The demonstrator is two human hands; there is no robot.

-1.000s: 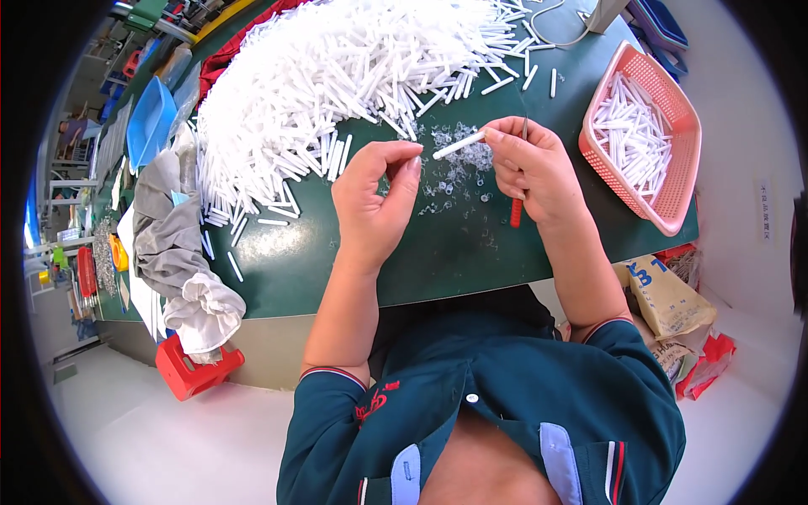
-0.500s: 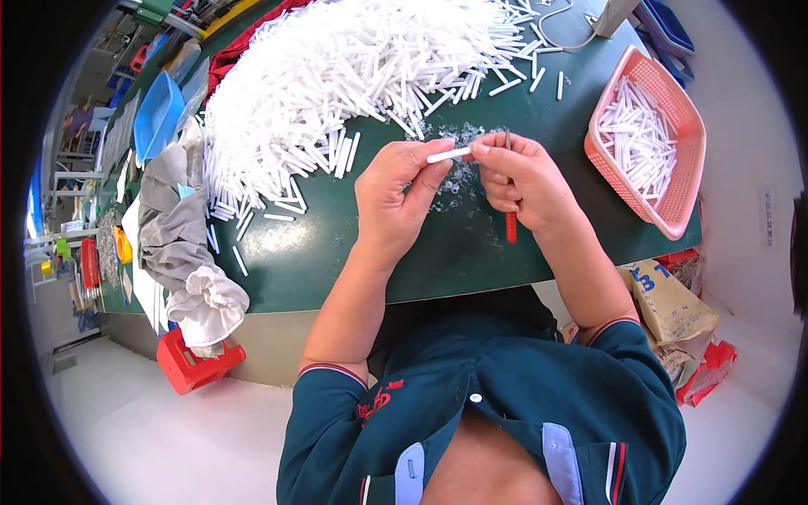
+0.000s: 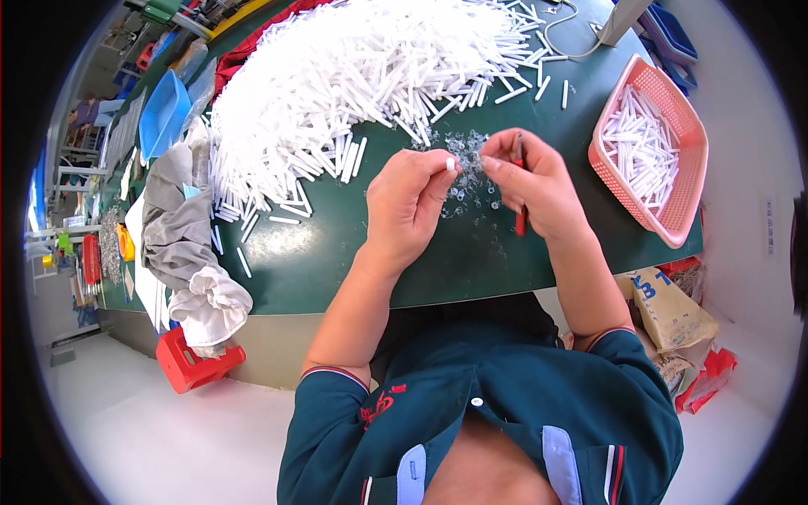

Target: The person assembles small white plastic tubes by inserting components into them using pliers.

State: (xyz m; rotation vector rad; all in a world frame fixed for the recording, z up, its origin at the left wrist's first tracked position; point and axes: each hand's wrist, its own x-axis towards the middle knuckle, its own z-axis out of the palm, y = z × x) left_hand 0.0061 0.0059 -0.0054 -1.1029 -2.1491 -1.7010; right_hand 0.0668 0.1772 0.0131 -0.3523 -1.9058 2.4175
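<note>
My left hand (image 3: 401, 202) pinches a short white plastic tube (image 3: 450, 164) between thumb and fingertips. Only the tube's end shows; the rest is hidden by the fingers. A little to the right, my right hand (image 3: 543, 189) is curled around a slim red-handled tool (image 3: 520, 223) with a grey metal tip pointing away from me. Its thumb and forefinger are apart from the tube. Small clear plastic rings and scraps (image 3: 471, 151) lie on the table between and beyond my hands. A large heap of similar white tubes (image 3: 337, 84) spreads out past my left hand.
A pink basket (image 3: 692, 164) holding many white tubes stands at the right of the green table (image 3: 337, 282). Grey cloth (image 3: 172, 219) drapes over the left side, near a blue bin (image 3: 164, 114). A red stool (image 3: 189, 366) is below on the floor.
My right hand has let go of the tube's right end and drawn slightly away to the right. In my left hand the tube has turned from crosswise to nearly end-on.
</note>
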